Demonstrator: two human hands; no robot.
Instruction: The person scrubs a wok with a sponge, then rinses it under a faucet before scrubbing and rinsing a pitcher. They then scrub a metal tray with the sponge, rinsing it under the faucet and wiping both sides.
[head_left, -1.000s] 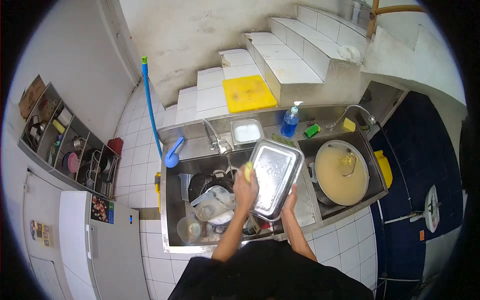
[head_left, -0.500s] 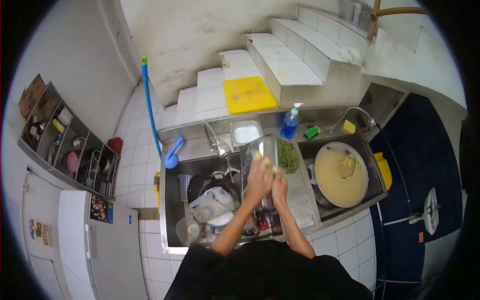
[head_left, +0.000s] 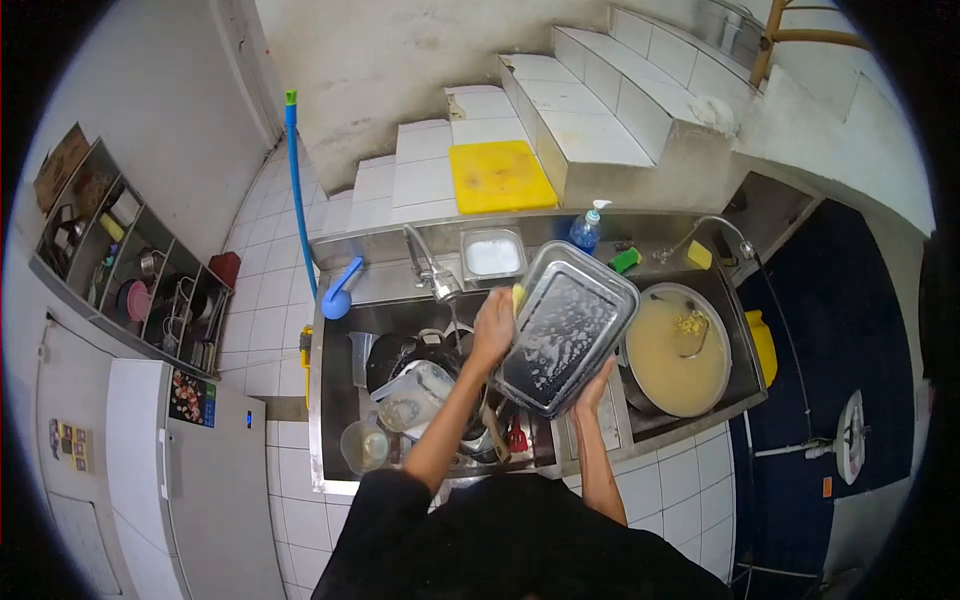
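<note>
A rectangular baking dish [head_left: 562,335], shiny and streaked with white suds, is held tilted above the sink's right edge. My right hand [head_left: 596,388] grips its lower right rim, the fingers partly hidden behind it. At the dish's left side, my left hand [head_left: 492,328] is closed around a yellow sponge [head_left: 518,298], of which only a small part shows. Below my left forearm, the left sink basin [head_left: 335,400] holds a dark pan [head_left: 388,360], clear plastic containers [head_left: 412,400] and a red utensil [head_left: 517,435]. Water runs from the faucet [head_left: 443,285].
A blue dipper [head_left: 338,300], a metal tray of white suds [head_left: 494,254], a blue soap bottle [head_left: 586,230] and a green sponge [head_left: 625,261] line the back ledge. The right basin contains a large pot of cloudy liquid [head_left: 675,360]. Behind, a yellow board [head_left: 502,176] lies on tiled steps.
The dish has been lifted off the drainboard area and turned, its sudsy face now toward me. My right hand has moved right to its lower rim, and my left hand has shifted left.
</note>
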